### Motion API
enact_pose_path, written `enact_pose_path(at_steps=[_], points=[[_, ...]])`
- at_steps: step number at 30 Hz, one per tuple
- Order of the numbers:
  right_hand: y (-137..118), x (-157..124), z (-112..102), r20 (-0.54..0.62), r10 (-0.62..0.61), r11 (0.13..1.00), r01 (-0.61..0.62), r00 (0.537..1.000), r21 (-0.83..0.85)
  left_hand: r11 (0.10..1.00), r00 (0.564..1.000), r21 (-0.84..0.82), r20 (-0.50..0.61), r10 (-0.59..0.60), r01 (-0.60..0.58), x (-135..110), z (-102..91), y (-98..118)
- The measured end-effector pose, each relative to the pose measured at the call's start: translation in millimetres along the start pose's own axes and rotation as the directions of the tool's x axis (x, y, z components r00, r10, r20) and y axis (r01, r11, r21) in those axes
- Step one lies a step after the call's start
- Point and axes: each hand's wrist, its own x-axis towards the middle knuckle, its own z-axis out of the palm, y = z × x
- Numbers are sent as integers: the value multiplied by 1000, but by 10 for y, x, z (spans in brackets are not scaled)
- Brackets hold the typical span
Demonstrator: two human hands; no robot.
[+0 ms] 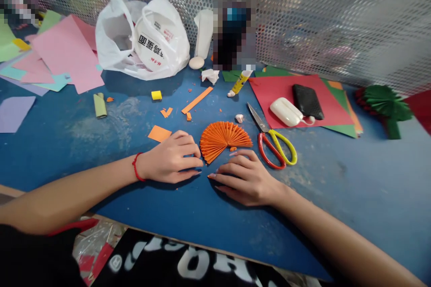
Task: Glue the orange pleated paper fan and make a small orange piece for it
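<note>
An orange pleated paper fan lies spread on the blue table between my hands. My left hand rests at its left edge, fingers loosely bent and thumb apart, holding nothing I can see. My right hand lies below the fan's right side, its fingers stretched out and spread. A tiny orange bit shows by one fingertip of it; I cannot tell whether it is touched. A small orange piece sits at the fan's lower middle. Scissors with red and yellow handles lie half open to the right.
Orange scraps, an orange strip and a yellow glue stick lie beyond the fan. A white plastic bag stands at the back near pink paper. Right are a white case, black case, red paper and green paper tree.
</note>
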Motion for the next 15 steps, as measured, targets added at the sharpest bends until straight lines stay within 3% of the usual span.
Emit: enact_pose_path(at_steps=[3,6,8,12,13,15], points=[[5,3,9,-53,-36,999,37,998,20,997,996,23,58,66,-68,-8,-5,8],[53,-18,31,-212,88,996,-82,973,35,990,988,41,84,131,-135,5,-19,30],[98,-31,43,-324,266,964,-243,908,111,981,979,61,100,180,-187,18,-26,51],[133,-16,19,-447,604,797,-523,660,303,970,967,81,131,217,-229,36,-13,75],[126,-4,-4,-435,635,772,-554,639,312,973,969,77,135,208,-219,38,-5,76],[123,30,-69,-373,638,769,-576,674,276,978,971,57,140,193,-203,38,8,71]])
